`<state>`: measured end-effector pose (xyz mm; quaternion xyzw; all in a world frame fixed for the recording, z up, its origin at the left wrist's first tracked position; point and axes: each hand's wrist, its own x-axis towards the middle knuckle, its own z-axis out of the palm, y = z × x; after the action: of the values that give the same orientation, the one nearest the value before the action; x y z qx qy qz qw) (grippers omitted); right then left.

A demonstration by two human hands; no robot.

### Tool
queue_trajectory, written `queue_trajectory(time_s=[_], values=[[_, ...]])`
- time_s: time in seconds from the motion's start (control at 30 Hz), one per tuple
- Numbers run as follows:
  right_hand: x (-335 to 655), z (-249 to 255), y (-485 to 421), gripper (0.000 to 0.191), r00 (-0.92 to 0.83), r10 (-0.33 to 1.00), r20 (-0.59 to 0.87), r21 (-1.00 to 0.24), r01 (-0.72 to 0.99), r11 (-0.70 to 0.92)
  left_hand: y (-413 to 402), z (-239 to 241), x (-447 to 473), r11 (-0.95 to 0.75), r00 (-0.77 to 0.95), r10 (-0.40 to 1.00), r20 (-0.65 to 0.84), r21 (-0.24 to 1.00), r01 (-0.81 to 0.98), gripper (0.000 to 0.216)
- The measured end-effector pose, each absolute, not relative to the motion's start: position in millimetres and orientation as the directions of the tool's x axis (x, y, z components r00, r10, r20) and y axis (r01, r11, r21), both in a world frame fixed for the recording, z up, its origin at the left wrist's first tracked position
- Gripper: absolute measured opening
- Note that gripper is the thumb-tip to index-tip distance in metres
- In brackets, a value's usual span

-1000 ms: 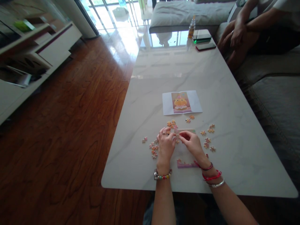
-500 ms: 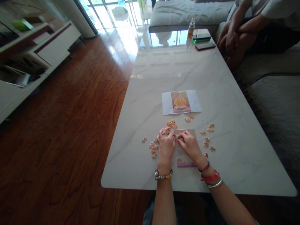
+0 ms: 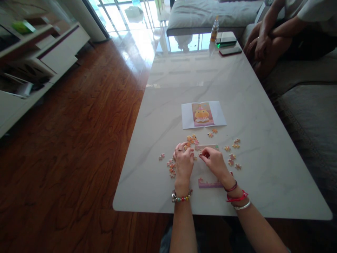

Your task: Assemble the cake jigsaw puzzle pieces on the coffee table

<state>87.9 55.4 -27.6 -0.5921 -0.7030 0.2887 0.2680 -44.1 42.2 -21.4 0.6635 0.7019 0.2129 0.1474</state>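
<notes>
My right hand (image 3: 214, 162) pinches a small jigsaw puzzle piece (image 3: 200, 154) between thumb and fingertips, just below a joined upper strip of puzzle (image 3: 206, 147). To its left, my left hand (image 3: 183, 163) hovers with fingers bent and apart, nothing visible in them. A loose piece (image 3: 195, 158) shows beside the left thumb. Nearer me lies a joined pinkish-purple lower strip (image 3: 209, 184), partly covered by my right wrist. Loose orange and pink pieces (image 3: 191, 139) sit beyond my left hand. Another group of pieces (image 3: 172, 168) lies at its left, partly hidden.
A folded sheet with a cartoon picture (image 3: 202, 115) lies beyond the pieces on the marble-patterned table (image 3: 147, 158). More loose pieces (image 3: 231, 159) lie at right. A bottle (image 3: 214, 30) and phones (image 3: 230, 51) stand at the far end. A person (image 3: 265, 38) sits on the sofa.
My hands have drawn apart: the left has shifted slightly left, its fingers leaving the right fingertips. A loose piece now shows between them, and the right hand stays by the upper strip.
</notes>
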Motion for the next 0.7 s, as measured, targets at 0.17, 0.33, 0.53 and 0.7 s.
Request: queue_trajectory(time_s=[0.17, 0.33, 0.53, 0.7], values=[[100, -22, 61, 0.022, -0.019, 0.997, -0.074, -0.869, 0.491, -0.055, 39, -24, -55, 0.026, -0.035, 0.999, 0.011, 0.461, 0.887, 0.012], [110, -25, 63, 0.021, -0.046, 0.985, -0.168, -0.905, 0.404, -0.135, 36, -23, -56, 0.014, -0.014, 1.000, -0.004, 0.445, 0.896, 0.006], [116, -18, 62, 0.020, -0.050, 0.988, -0.148, -0.881, 0.460, -0.109, 35, -19, -51, -0.019, 0.027, 1.000, -0.013, 0.434, 0.901, 0.013], [121, -15, 62, 0.020, 0.004, 0.990, -0.139, -0.869, 0.479, -0.124, 32, -18, -49, -0.065, 0.067, 0.998, 0.011, 0.448, 0.892, 0.012]])
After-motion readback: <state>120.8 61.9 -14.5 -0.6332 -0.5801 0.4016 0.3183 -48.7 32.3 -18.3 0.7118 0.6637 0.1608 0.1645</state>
